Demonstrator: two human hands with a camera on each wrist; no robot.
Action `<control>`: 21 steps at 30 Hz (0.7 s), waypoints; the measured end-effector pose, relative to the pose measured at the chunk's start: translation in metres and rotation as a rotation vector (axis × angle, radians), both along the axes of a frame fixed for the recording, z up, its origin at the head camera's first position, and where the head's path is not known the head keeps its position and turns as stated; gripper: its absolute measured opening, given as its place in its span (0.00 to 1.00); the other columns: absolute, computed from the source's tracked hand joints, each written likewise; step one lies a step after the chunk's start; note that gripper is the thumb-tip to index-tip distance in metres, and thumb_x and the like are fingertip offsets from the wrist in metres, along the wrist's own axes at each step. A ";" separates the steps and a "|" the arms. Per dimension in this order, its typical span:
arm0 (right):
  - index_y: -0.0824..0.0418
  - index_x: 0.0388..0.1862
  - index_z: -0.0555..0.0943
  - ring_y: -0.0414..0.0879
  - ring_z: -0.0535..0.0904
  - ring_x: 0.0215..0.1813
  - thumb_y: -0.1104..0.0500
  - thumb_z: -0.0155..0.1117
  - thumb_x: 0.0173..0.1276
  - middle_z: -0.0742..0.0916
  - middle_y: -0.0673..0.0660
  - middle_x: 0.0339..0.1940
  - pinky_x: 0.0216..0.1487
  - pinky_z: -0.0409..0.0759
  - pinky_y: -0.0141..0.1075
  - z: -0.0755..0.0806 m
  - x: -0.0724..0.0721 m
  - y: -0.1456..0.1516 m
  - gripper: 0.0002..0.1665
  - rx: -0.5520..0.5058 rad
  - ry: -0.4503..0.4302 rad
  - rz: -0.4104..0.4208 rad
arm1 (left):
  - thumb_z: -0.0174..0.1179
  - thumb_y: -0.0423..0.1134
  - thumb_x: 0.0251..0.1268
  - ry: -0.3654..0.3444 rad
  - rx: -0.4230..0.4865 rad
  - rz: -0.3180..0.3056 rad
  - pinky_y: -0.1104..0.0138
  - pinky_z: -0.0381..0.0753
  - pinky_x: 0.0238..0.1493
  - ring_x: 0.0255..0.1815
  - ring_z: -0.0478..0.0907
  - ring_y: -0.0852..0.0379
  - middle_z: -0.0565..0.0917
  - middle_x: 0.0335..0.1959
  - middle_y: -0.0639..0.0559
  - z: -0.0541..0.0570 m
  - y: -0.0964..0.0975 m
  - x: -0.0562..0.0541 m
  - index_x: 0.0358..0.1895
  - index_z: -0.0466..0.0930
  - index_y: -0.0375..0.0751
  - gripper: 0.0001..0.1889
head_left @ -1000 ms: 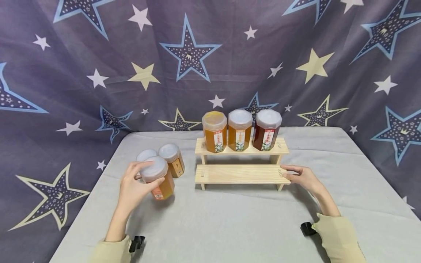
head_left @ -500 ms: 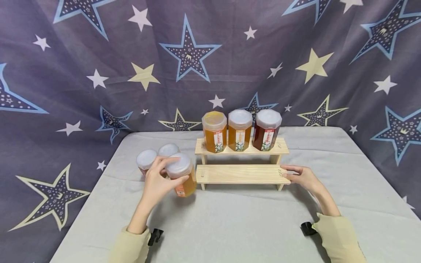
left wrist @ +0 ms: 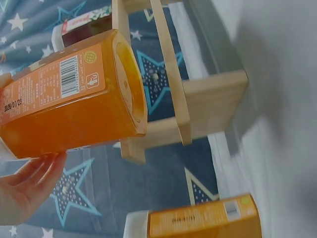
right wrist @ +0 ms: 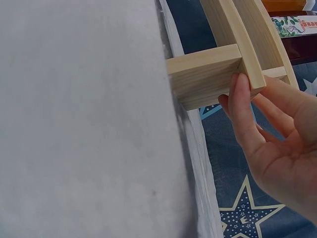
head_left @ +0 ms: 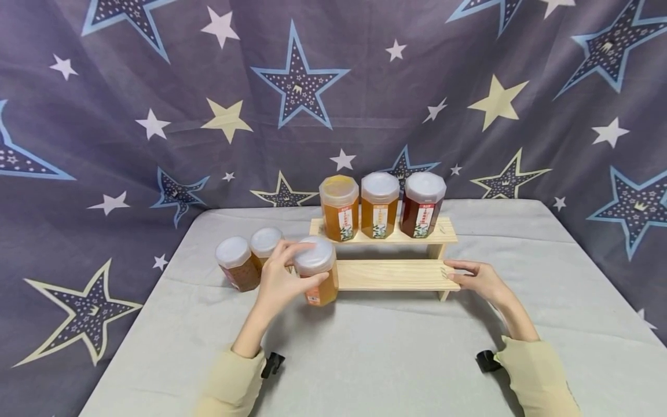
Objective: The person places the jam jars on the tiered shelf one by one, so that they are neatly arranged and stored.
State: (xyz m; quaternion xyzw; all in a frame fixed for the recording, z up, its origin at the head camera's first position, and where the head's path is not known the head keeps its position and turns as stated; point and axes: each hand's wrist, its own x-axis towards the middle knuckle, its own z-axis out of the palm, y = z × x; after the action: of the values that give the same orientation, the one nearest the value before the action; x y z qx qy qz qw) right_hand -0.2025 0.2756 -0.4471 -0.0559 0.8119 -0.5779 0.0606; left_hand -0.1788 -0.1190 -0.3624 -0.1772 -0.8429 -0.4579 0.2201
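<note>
A jar of amber honey with a whitish lid is held by my left hand, thumb and fingers around its upper part. It hangs in front of the left end of a two-tier wooden rack; in the left wrist view the jar's base is off the table. At the rack's other end, my right hand pinches the corner of the lower shelf, as the right wrist view shows with the thumb and fingers on the board. Along the upper shelf stand an amber jar, a second amber jar and a dark red jar.
To the left, a brownish jar and another white-lidded jar, partly behind my left hand, stand on the grey tablecloth. A dark curtain with stars hangs behind the table.
My left hand has carried the honey jar rightward from beside the two other jars to the rack's left end. My right hand has stayed at the shelf corner.
</note>
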 end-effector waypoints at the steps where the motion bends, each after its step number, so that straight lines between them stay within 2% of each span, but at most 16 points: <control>1: 0.75 0.55 0.69 0.34 0.79 0.33 0.60 0.61 0.59 0.80 0.68 0.45 0.35 0.78 0.31 0.000 0.000 0.000 0.29 -0.001 0.001 0.001 | 0.74 0.41 0.30 0.006 -0.003 -0.002 0.64 0.75 0.38 0.39 0.73 0.59 0.74 0.39 0.54 0.000 0.003 -0.001 0.41 0.80 0.45 0.25; 8: 0.77 0.55 0.68 0.34 0.79 0.32 0.63 0.61 0.59 0.81 0.65 0.43 0.34 0.78 0.31 0.000 0.000 0.000 0.28 -0.028 0.011 0.009 | 0.74 0.41 0.29 0.042 -0.024 -0.030 0.64 0.75 0.38 0.38 0.73 0.56 0.74 0.37 0.52 -0.003 0.021 -0.007 0.41 0.79 0.44 0.26; 15: 0.78 0.54 0.67 0.35 0.79 0.32 0.63 0.61 0.58 0.84 0.50 0.37 0.33 0.78 0.31 -0.002 -0.001 0.000 0.29 -0.044 0.019 0.017 | 0.74 0.42 0.31 0.029 -0.020 -0.063 0.65 0.75 0.38 0.39 0.73 0.59 0.74 0.38 0.55 -0.004 0.040 -0.010 0.41 0.79 0.46 0.25; 21: 0.77 0.54 0.68 0.35 0.80 0.32 0.62 0.61 0.58 0.84 0.54 0.38 0.33 0.78 0.31 -0.004 -0.002 0.001 0.29 -0.039 0.016 0.010 | 0.73 0.45 0.32 0.016 -0.045 -0.075 0.66 0.74 0.37 0.37 0.73 0.59 0.73 0.38 0.56 -0.004 0.057 -0.012 0.42 0.79 0.49 0.25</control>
State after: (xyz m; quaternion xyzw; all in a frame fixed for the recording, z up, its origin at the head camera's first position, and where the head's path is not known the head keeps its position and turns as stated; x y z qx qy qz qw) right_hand -0.2043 0.2763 -0.4509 -0.0659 0.8006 -0.5929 0.0559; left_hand -0.1908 -0.0621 -0.3667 -0.2171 -0.8440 -0.4453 0.2055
